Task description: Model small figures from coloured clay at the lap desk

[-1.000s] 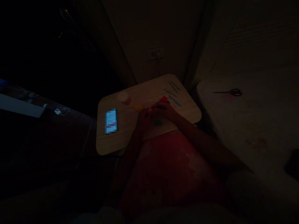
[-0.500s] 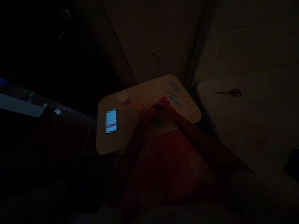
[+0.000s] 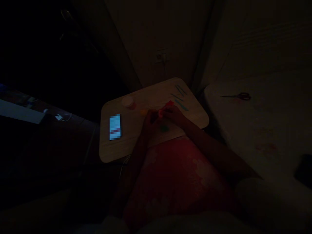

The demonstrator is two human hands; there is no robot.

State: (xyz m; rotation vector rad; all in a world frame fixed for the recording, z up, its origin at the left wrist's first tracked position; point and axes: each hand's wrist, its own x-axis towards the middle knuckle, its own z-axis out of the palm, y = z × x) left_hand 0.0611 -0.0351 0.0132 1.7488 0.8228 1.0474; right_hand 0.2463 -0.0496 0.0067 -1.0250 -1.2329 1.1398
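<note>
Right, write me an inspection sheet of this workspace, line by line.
Surface: pale wood-grain lap table, rounded corners, dimly lit.
Work pieces: red piece at the right hand's fingers; green lump, orange lump, teal strips and white-lidded tub on the table.
Clutter: phone on the table; scissors on a pale padded surface.
Hands: left hand and right hand close together above the table; grip too dark to tell.
Cables: one below a wall socket; white cable at far left.
Surroundings: wall behind; dark area at left.

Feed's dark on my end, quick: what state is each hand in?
Left hand: curled, too dark to tell if it holds anything.
Right hand: closed, seems to hold a red piece.
</note>
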